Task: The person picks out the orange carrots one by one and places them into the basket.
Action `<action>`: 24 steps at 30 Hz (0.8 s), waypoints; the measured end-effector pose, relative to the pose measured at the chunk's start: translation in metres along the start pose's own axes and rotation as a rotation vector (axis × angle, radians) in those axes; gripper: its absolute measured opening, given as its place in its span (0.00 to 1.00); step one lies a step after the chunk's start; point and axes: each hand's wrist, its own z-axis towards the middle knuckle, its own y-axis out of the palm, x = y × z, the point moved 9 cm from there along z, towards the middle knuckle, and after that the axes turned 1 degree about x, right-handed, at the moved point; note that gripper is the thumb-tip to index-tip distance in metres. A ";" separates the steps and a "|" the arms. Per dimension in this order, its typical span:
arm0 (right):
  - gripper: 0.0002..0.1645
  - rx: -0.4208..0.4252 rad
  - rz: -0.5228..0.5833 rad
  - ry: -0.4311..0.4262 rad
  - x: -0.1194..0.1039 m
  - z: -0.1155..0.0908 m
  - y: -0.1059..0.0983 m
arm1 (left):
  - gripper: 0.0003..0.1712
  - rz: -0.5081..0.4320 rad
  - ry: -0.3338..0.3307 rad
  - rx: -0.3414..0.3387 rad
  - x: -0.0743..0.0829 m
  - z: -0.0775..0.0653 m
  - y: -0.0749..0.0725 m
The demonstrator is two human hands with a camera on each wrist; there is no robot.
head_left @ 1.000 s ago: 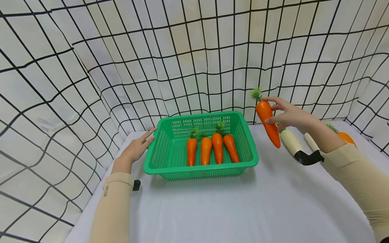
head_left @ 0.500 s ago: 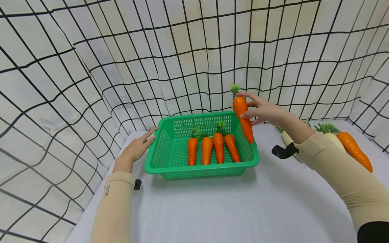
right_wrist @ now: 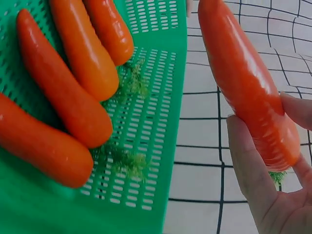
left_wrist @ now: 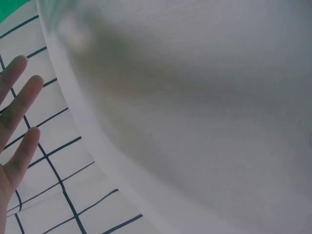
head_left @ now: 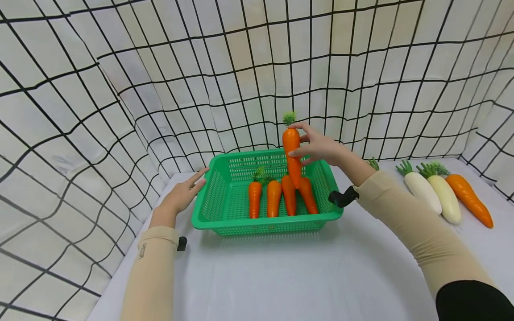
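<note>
My right hand [head_left: 319, 146] grips an orange carrot [head_left: 292, 151] near its thick top end, with its green tuft [head_left: 289, 118] pointing up and its tip down. In the head view the carrot overlaps the right part of the green plastic basket [head_left: 265, 224]. Inside the basket several carrots [head_left: 254, 198] lie side by side, tufts toward the back. The right wrist view shows thumb and fingers around the held carrot [right_wrist: 248, 83] beside the basket wall. My left hand [head_left: 178, 196] rests at the basket's left rim, its fingers [left_wrist: 22, 107] straight and holding nothing.
On the white table [head_left: 257, 276] at the right lie two white radishes [head_left: 423, 191] and another carrot [head_left: 470, 200]. More green leaves [head_left: 373, 163] show behind the right forearm. Black-lined netting [head_left: 257, 80] over white cloth rises behind and at both sides.
My right hand has carried the carrot leftward from beside the basket to over its right part, and the carrot now hangs more upright. The left hand has stayed at the rim.
</note>
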 end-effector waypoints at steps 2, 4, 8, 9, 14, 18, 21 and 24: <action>0.45 -0.006 0.021 -0.013 -0.001 0.005 0.007 | 0.39 0.000 -0.004 0.000 0.000 -0.001 -0.001; 0.45 -0.012 0.035 -0.026 -0.001 0.011 0.014 | 0.39 0.000 -0.005 0.001 0.000 -0.001 -0.001; 0.45 -0.026 0.055 -0.018 0.004 0.019 0.023 | 0.39 0.001 0.000 0.001 0.000 -0.001 -0.001; 0.46 -0.027 0.051 -0.009 0.007 0.021 0.025 | 0.39 -0.001 0.001 0.000 0.000 0.000 0.000; 0.48 -0.021 0.035 0.027 0.017 0.032 0.029 | 0.39 -0.008 -0.001 0.000 -0.002 0.000 0.000; 0.48 -0.004 0.056 0.040 0.020 0.038 0.030 | 0.38 -0.006 -0.002 0.000 -0.001 -0.001 -0.001; 0.49 -0.002 0.063 0.047 0.023 0.044 0.033 | 0.38 -0.007 0.000 0.000 -0.001 -0.001 -0.001; 0.49 -0.014 0.073 0.064 0.028 0.048 0.041 | 0.39 -0.007 -0.003 0.000 0.000 -0.001 0.000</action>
